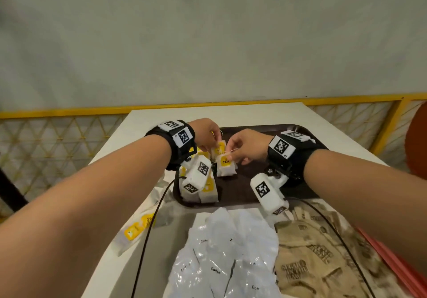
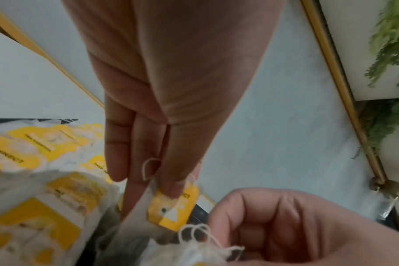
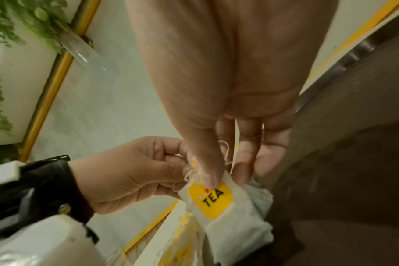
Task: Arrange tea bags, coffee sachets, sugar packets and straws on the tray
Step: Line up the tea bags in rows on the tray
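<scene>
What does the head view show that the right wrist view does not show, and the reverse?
Only the head view: the white coffee sachets, the brown sugar packets, red straws and a loose tea bag, all on the table in front of the tray.

Only the right wrist view: green plants behind the yellow rail.

Both: the left hand and right hand pinching tea bags, the TEA bag under the right thumb, over the dark tray.
</scene>
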`<state>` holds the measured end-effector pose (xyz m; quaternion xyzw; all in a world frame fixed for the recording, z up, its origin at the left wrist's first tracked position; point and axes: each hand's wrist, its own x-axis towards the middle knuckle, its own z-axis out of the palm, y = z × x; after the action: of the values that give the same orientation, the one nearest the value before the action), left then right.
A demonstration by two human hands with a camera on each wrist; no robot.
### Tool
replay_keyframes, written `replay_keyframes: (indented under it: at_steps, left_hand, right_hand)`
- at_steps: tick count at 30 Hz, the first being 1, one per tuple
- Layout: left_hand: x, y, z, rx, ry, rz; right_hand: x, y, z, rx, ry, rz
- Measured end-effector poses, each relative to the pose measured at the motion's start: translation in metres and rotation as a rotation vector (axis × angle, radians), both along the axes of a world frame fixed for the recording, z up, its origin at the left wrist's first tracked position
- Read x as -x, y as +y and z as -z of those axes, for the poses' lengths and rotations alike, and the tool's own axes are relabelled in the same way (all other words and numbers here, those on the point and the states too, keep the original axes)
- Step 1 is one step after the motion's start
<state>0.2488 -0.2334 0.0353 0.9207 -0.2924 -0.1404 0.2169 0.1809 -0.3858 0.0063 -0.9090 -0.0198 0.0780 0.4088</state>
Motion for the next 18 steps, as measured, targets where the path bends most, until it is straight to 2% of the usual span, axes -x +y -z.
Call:
replay_keyframes:
  at_steps: [7,11,16,18]
  left_hand:
    - [-0.010,-0.002,0.009,-0.128,-0.132,0.072]
    - [-0.016,0.008,0.007,-0.046,-0.195,0.035]
    - [-0.012,0.015,0.005,-0.183,-0.059,0.104]
    - [-0.009,0.011,0.010,-0.217,-0.071,0.112]
  right_hand:
    - [-0.009,0.002,0.008,-0.111,0.055,0.000]
    - [-0.009,-0.009,0.005,-0.121,0.070,0.037]
    - [-0.004,-0.024,0.004,-0.116,0.083,0.101]
    - [-0.003,-0.023,0.007,-0.100,0.128,0.073]
